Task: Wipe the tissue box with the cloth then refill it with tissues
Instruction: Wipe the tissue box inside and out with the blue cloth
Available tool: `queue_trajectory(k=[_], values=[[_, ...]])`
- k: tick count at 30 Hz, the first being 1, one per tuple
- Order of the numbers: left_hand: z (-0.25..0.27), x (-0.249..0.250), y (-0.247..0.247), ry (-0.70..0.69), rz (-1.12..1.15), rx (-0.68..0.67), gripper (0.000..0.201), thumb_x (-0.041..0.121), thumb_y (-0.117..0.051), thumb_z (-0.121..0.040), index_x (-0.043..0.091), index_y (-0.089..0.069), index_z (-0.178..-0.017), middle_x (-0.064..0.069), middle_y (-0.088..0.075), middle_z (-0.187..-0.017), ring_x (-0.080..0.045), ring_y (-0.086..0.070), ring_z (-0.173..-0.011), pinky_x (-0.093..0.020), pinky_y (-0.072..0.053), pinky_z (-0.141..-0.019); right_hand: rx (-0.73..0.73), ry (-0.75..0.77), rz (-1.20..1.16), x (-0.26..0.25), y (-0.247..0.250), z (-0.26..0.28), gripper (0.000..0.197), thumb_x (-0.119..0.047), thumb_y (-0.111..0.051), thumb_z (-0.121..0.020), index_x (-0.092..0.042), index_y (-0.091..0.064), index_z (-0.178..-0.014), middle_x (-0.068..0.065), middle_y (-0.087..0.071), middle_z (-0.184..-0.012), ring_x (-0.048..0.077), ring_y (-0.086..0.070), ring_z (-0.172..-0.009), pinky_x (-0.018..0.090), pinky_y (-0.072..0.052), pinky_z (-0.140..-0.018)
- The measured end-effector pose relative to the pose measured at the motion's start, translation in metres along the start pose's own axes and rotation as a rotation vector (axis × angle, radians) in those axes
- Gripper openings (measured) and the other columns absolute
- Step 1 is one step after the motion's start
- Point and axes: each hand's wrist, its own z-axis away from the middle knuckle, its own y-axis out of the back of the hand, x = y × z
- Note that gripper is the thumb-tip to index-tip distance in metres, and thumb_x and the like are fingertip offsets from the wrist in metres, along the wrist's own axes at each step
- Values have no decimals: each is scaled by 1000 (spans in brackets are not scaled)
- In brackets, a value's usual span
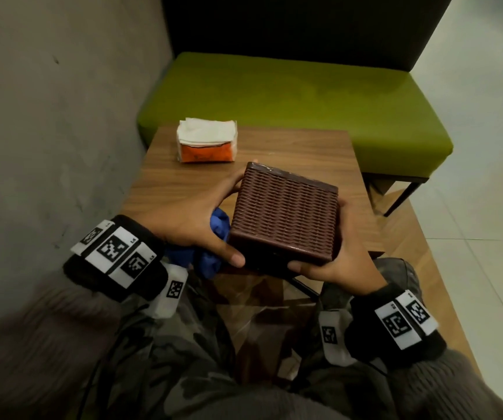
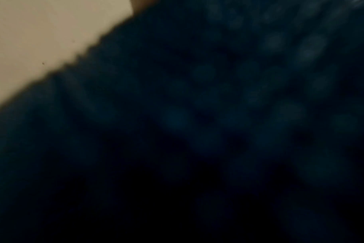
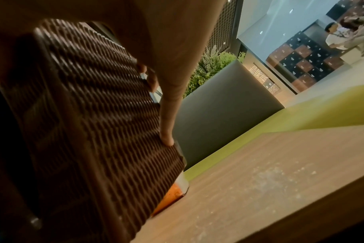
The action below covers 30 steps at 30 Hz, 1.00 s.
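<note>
- Both hands hold the dark brown woven-pattern tissue box (image 1: 286, 212) up off the brown wood-grain bench (image 1: 289, 150), tilted, with a woven face turned toward my head camera.
- My left hand (image 1: 192, 219) grasps the box's left side, thumb on the near lower corner and fingers reaching to the far edge; the crumpled blue cloth (image 1: 210, 256) is bunched between this palm and the box.
- My right hand (image 1: 338, 262) grasps the box's right side, thumb hooked at the near edge.
- From the right wrist view I see that hand's fingers (image 3: 168, 118) laid along the woven side of the box (image 3: 98, 115), a fingertip pressing near its lower corner.
- Left wrist view is almost wholly dark and blurred blue, with a pale patch at the upper left; I cannot tell anything more from it.
- White tissues in an orange-and-clear plastic pack (image 1: 207, 144) sit on the far left part of the bench, well apart from the box.
- Behind the bench stands a green cushioned seat (image 1: 289, 95) with a dark backrest; a grey wall (image 1: 47, 116) runs along my left.
- Camouflage-pattern trousers (image 1: 183, 359) fill the lower part of the head view.
</note>
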Motion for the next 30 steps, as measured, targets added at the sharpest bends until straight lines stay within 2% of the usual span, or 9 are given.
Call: queue_trajectory(k=[5,9,12,15,19,22,25,28,30], values=[[-1,5,-5,56,20,115,105,26,-89,-56,28,-25,-139,15,-40,-138,3,-39,-127,-27,-33,-109,-52,-43,94,0,12,-8,125,-49,-86,-60,-27,-6,-153,-6,-33,-152,2,-33,-141,17,-34,-110],[-6,20,-5,123,-551,162,108,45,-81,-50,32,-19,-137,10,-37,-133,-16,-53,-107,-43,-49,-83,30,124,507,-7,-4,-13,133,-53,-80,-62,-3,2,-154,-3,-3,-161,9,-12,-149,28,-17,-120],[-12,33,-12,128,-752,112,112,53,-77,-51,30,-13,-140,10,-33,-138,-18,-55,-104,-33,-44,-73,50,129,626,-17,-29,-15,132,-51,-82,-60,-4,-1,-153,16,-20,-157,33,-24,-145,52,-26,-116],[-15,36,-18,98,-842,103,113,53,-76,-55,29,-9,-143,10,-30,-140,-17,-55,-102,-29,-40,-67,104,115,610,-18,-36,-19,122,-51,-80,-60,-5,-15,-152,14,-41,-137,29,-42,-124,48,-38,-105],[-8,29,-8,64,-390,145,114,44,-84,-56,37,-14,-146,6,-32,-141,-9,-42,-122,-32,-43,-97,145,128,519,-8,-27,-12,103,-52,-76,-61,-4,-30,-140,10,-45,-128,25,-47,-117,45,-44,-97],[-4,27,0,-37,50,636,66,41,-74,-72,32,-43,-129,0,-48,-130,-11,-46,-121,-34,-41,-103,160,103,448,-1,-25,-5,102,-53,-79,-62,-13,-25,-139,5,-42,-129,23,-47,-119,46,-44,-100],[-12,44,-23,-140,86,986,16,32,-63,-87,26,-56,-100,-9,-55,-112,-23,-54,-109,-43,-42,-99,172,102,423,3,-35,-3,98,-50,-80,-62,-15,-28,-137,3,-42,-127,22,-48,-118,46,-44,-100],[-20,61,-67,-172,-85,833,26,27,-71,-79,13,-64,-100,-15,-47,-119,-19,-48,-116,-24,-36,-104,129,96,452,0,-47,-7,86,-48,-74,-70,-7,-38,-137,6,-44,-132,24,-47,-123,49,-42,-104],[-19,55,-88,-219,-316,708,38,27,-76,-76,12,-64,-109,-15,-47,-124,-22,-45,-119,-30,-34,-106,96,151,549,2,-49,-7,68,-44,-60,-81,-11,-42,-137,7,-44,-137,32,-46,-128,56,-40,-105]])
